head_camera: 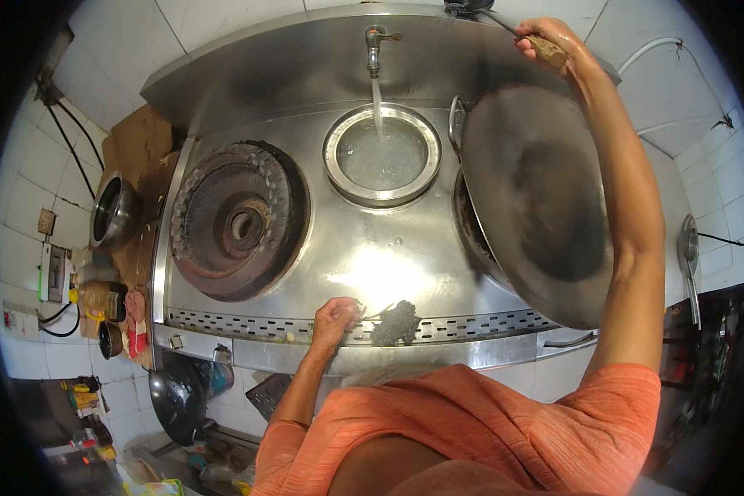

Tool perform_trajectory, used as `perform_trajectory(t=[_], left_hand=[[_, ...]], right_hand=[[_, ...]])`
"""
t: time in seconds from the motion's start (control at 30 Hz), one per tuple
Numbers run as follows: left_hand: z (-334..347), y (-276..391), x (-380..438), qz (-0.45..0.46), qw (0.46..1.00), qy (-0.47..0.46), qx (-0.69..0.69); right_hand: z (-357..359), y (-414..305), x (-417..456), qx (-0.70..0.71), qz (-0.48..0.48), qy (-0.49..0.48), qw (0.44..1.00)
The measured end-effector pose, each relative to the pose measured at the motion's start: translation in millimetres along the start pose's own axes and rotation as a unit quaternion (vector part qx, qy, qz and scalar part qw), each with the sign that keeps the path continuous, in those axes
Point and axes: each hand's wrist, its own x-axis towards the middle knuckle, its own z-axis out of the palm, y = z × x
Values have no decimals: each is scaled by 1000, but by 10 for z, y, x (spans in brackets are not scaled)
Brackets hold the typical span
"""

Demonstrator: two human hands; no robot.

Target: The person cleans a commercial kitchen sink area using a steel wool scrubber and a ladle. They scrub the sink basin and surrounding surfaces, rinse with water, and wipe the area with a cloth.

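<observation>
My right hand [549, 46] is raised at the back right, closed around the wooden handle [544, 51] of a ladle. The ladle's dark head [468, 6] is at the top of the steel backsplash, partly cut off by the picture's edge. My left hand [336, 319] hovers by the slotted drain strip at the stove's front, its fingers drawn together. Small thin scraps show by its fingertips; whether it pinches them is unclear. Just right of it lies a dark, rough clump like a scouring pad [397, 322]. A large wok [539, 198] stands tilted over the right burner.
A tap [373, 53] runs water into a round steel basin [381, 198]. The left burner ring [239, 220] is uncovered. At the left, a steel bowl [115, 208] and jars [99, 297] sit on a board. A strainer [691, 248] hangs at the right.
</observation>
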Motion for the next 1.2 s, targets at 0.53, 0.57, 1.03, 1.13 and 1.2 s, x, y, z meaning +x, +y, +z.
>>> perform_trajectory(t=[0.53,0.57,1.03,1.13,1.2], left_hand=[[385,47,101,-12,998,-22,54],[394,46,97,-11,998,-23,56],[394,55,-85,-31,998,-10,47],[263,25,-23,-22,997,-47,50],[183,-25,68,12,996,-72,54]], right_hand=[[-1243,348,-324,-218,-9,158,963],[-1310,381,-336,-213,-5,170,962],[-1383,709,-381,-482,-43,231,844],[-875,604,-666,-440,-41,182,878],[-595,539,-844,-369,-27,140,918]])
